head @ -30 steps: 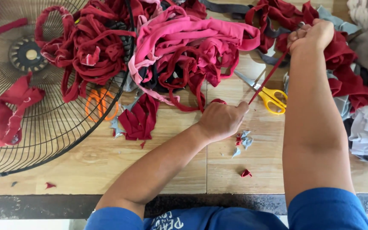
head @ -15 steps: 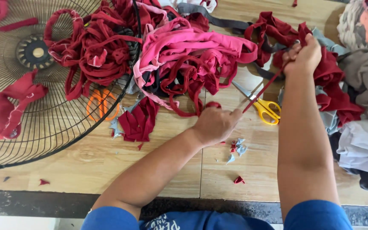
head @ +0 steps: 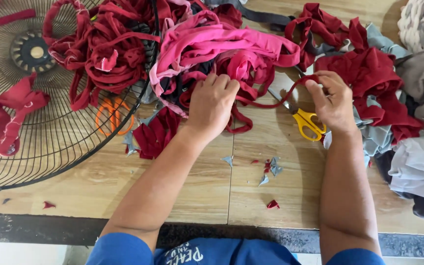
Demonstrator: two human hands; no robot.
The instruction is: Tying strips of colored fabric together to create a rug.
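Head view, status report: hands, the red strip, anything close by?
Left hand gripping pink-and-red strip pile. Right hand pinching dark red strip. Yellow scissors lying under the strip.

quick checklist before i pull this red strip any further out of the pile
1. Right hand pinches the dark red strip: ok.
2. Left hand grips the strip's other end at the pink and red fabric pile: ok.
3. Strip free of tangles inside the pile: cannot tell.
4. Yellow-handled scissors lie right under the strip, near the right hand: not ok.
5. Orange scissors out of the way under the fan guard: ok.
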